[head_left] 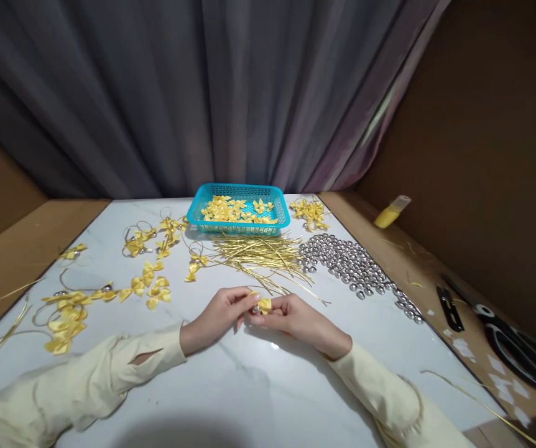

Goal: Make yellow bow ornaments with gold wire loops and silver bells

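Observation:
Both hands meet over the middle of the white marbled tabletop [258,379]. A small yellow ribbon bow [265,305] is pinched between them, with a bit of silver showing beside it, perhaps a bell. My left hand [221,312] closes thumb and fingers on the bow's left side. From the right, my right hand [301,320] grips it with thumb and fingertips. Just beyond the hands lies a loose pile of gold twist ties [263,255]. Many silver bells [342,258] are spread to the right of it.
A blue basket [193,218] holding yellow bows stands at the back. Bows with ties and bells [65,317] lie on the left, more [309,213] at back right. Scissors [505,342], a black cutter [449,308] and a yellow tube [392,211] lie along the right. A grey curtain [231,93] hangs behind.

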The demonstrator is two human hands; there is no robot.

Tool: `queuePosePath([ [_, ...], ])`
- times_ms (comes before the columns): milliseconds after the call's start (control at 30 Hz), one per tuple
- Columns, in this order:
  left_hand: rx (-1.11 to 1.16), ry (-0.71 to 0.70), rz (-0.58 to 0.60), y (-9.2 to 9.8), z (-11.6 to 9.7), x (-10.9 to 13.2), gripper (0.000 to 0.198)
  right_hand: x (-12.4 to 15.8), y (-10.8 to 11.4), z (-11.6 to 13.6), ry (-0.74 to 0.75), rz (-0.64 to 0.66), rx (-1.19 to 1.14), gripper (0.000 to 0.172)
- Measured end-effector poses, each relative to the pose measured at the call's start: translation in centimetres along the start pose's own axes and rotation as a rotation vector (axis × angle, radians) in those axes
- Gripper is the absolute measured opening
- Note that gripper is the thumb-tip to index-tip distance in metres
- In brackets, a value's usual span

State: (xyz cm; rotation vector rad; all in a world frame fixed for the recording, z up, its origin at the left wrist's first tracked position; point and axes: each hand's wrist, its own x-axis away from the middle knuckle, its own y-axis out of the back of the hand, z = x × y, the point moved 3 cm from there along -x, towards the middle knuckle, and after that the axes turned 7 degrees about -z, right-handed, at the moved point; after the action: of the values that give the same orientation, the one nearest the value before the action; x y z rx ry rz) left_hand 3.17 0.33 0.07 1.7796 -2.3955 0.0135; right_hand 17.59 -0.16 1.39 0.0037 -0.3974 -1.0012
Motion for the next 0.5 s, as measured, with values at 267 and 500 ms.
queuePosePath([
  [267, 0.149, 0.071, -0.067, 0.5, 1.0, -0.6, 0.034, 1.1, 1.4, 0.3, 0.004, 0.104, -0.087, 0.034],
  [500, 0.248, 0.115, -0.045, 0.5, 1.0, -0.6, 0.032, 2.1, 5.7, 1.6, 0.262, -0.295, -0.56, 0.032],
])
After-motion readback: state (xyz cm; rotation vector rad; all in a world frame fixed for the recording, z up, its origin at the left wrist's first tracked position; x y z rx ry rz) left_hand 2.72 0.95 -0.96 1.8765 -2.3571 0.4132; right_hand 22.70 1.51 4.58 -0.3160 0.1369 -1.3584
